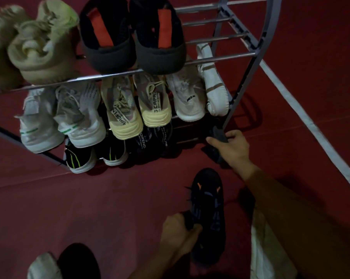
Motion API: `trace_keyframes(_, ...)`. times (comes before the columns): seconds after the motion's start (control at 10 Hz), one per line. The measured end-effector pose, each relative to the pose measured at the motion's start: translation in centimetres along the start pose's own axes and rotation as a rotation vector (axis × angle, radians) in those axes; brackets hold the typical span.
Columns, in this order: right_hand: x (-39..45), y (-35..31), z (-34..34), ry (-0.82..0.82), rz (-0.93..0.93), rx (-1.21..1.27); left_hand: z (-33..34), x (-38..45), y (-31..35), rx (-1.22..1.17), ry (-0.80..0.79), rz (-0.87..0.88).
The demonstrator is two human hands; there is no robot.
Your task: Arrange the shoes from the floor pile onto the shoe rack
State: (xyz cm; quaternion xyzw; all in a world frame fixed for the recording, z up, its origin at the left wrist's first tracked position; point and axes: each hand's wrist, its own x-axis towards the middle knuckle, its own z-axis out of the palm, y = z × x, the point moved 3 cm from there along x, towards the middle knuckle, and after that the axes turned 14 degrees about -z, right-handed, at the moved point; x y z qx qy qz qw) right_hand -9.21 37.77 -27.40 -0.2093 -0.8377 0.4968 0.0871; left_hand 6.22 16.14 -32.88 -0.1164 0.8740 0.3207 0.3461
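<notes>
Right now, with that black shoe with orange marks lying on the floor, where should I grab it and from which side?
Grip the black shoe at its heel collar, coming from the near side. Its toe points away toward the shoe rack, so the open collar faces you; the left hand already pinches it there.

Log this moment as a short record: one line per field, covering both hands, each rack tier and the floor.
left hand: left hand grips the black shoe with orange marks at its heel end, on the red floor
right hand: right hand holds a dark shoe at the rack's bottom right corner
top tier: beige pair, black slippers with red insoles
middle tier: white and cream sneakers
bottom tier: black shoes with lime stripes, other dark shoes beside them
rack: metal shoe rack, bars bare at top right
</notes>
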Motion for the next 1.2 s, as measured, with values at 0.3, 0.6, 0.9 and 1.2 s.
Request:
trace_keyframes(0.3, 1.9, 1.7, -0.4, -0.012, 0.066, 0.166, -6.9, 2.7, 7.2, -0.376, 0.221, 0.02)
trace_keyframes(0.6, 3.0, 1.6, 2.1, 0.09, -0.104, 0.169, -10.5, 13.2, 13.2, -0.716, 0.21, -0.133)
trace_keyframes(0.9, -0.3, 3.6, 4.8, 0.099, 0.314, 0.333, -5.0, 9.5, 12.3, -0.827, -0.078, -0.336)
trace_keyframes(1.2, 3.0, 0.4, 5.1, -0.043, 0.509, 0.267, -8.0, 6.9, 14.0, -0.76, -0.131, -0.169)
